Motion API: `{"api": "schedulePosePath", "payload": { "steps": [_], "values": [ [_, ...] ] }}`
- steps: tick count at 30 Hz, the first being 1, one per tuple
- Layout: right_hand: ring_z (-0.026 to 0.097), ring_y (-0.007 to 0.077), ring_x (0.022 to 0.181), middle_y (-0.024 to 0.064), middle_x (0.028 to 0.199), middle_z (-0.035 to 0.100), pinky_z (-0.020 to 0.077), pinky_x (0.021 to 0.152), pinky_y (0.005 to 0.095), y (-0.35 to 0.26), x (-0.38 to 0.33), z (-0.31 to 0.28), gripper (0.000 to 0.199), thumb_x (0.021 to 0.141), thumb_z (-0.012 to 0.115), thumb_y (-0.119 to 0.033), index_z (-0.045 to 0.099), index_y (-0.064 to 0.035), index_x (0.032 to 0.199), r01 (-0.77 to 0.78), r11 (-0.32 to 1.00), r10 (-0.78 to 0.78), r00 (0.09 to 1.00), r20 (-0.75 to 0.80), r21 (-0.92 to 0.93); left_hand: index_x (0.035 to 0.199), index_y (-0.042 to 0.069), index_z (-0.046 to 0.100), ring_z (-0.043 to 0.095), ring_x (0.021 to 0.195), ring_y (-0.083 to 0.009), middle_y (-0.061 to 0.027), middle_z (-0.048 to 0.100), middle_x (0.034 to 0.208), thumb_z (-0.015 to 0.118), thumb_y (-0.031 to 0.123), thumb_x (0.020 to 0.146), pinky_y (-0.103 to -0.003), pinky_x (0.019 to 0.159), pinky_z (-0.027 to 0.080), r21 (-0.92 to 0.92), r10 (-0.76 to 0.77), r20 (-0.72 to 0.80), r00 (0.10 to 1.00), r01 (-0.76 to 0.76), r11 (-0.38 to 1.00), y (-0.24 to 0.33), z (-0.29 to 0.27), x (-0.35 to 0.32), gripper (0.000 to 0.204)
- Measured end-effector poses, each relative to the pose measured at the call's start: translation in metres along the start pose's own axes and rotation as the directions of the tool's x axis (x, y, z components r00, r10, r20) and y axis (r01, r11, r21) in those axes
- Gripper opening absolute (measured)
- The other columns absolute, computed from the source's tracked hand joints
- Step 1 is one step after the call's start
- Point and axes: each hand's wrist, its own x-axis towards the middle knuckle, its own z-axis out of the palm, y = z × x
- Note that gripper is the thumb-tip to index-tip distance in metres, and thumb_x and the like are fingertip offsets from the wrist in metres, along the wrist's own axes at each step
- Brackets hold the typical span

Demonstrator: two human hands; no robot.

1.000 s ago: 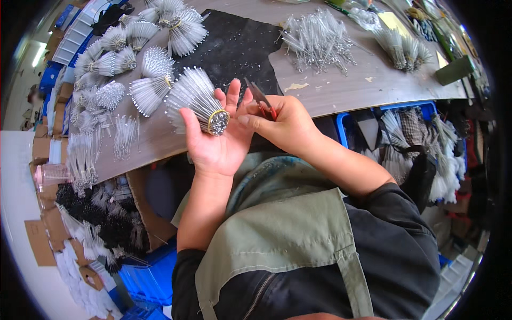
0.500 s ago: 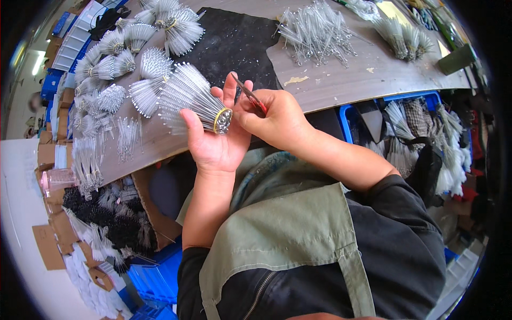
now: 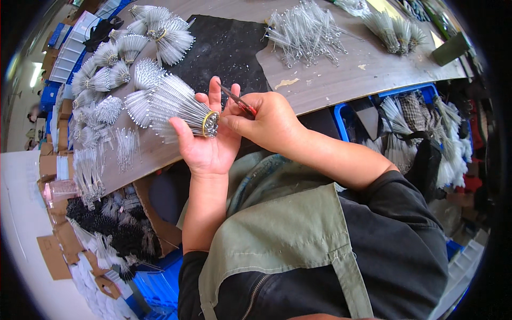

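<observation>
My left hand (image 3: 208,152) is palm up with its fingers spread, and a bundle of thin wire brushes (image 3: 178,104) with whitish bristles lies across it. A yellow band (image 3: 207,124) circles the bundle near the looped wire ends, which face my right hand. My right hand (image 3: 264,120) is closed around a small pair of scissors (image 3: 241,102) with red on the handles, the dark blades pointing up and left past the left fingers. Its thumb and forefinger pinch close to the looped ends; whether they grip a wire there is hidden.
Several more brush bundles (image 3: 128,48) crowd the table's left side. Behind my hands lies a black sheet (image 3: 213,48), with a loose pile of brushes (image 3: 306,32) to its right. Upright bundles (image 3: 392,32) stand far right. A blue crate (image 3: 341,122) sits below the table edge.
The whole view has shifted slightly, so table, hands and bundle all appear a little further left. The bundle still lies in my left hand and the scissors stay in my right.
</observation>
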Motion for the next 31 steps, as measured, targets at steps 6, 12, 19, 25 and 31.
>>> {"api": "schedulePosePath", "payload": {
  "steps": [6, 12, 19, 25, 31],
  "values": [
    [0.057, 0.0116, 0.056, 0.0106, 0.065, 0.062, 0.0455, 0.055, 0.0295, 0.003, 0.006, -0.006, 0.012, 0.073, 0.069, -0.014, 0.068, -0.0032, 0.078, 0.041, 0.999, -0.042, 0.999, -0.014, -0.030, 0.112, 0.010, 0.055, 0.031, 0.129, -0.0379, -0.0070, 0.039, 0.135, 0.064, 0.057, 0.075, -0.051, 0.108, 0.024, -0.033, -0.019, 0.045, 0.999, 0.021, 0.999, -0.002, 0.003, 0.008, 0.060],
    [0.065, 0.0195, 0.064, 0.0142, 0.071, 0.065, 0.0499, 0.060, 0.0321, 0.007, 0.007, -0.019, 0.013, 0.073, 0.068, -0.013, 0.069, -0.0046, 0.083, 0.129, 0.991, -0.131, 0.986, -0.105, -0.023, 0.115, 0.010, 0.051, 0.025, 0.134, -0.0353, -0.0094, 0.038, 0.140, 0.059, 0.057, 0.080, -0.051, 0.108, 0.025, 0.165, -0.002, 0.108, 0.994, -0.016, 0.986, -0.013, 0.013, 0.024, 0.058],
    [0.057, 0.0361, 0.060, 0.0179, 0.065, 0.055, 0.0437, 0.052, 0.0402, 0.002, 0.016, -0.054, 0.014, 0.069, 0.065, -0.010, 0.055, 0.0001, 0.070, 0.275, 0.950, -0.307, 0.909, -0.283, -0.147, 0.115, 0.009, 0.047, 0.024, 0.135, -0.0347, -0.0098, 0.037, 0.140, 0.057, 0.051, 0.084, -0.050, 0.109, 0.024, 0.093, -0.044, 0.264, 0.963, 0.020, 0.995, -0.037, 0.039, 0.060, 0.053],
    [0.056, 0.0358, 0.061, 0.0179, 0.066, 0.054, 0.0435, 0.053, 0.0402, 0.022, 0.014, -0.062, 0.012, 0.067, 0.063, -0.008, 0.054, 0.0000, 0.070, 0.271, 0.946, -0.319, 0.877, -0.361, -0.178, 0.116, 0.008, 0.054, 0.023, 0.135, -0.0325, -0.0079, 0.035, 0.142, 0.057, 0.048, 0.086, -0.049, 0.113, 0.014, -0.074, -0.209, 0.302, 0.930, 0.241, 0.968, -0.057, 0.034, 0.068, 0.050],
    [0.056, 0.0350, 0.066, 0.0168, 0.070, 0.055, 0.0439, 0.057, 0.0412, 0.023, 0.028, -0.059, 0.013, 0.066, 0.061, -0.008, 0.054, -0.0010, 0.074, 0.285, 0.932, -0.352, 0.860, -0.369, -0.225, 0.117, 0.008, 0.054, 0.026, 0.134, -0.0333, -0.0073, 0.033, 0.143, 0.056, 0.048, 0.086, -0.050, 0.112, 0.015, -0.050, -0.190, 0.315, 0.930, 0.216, 0.975, -0.054, 0.025, 0.084, 0.050]
  ]
}}
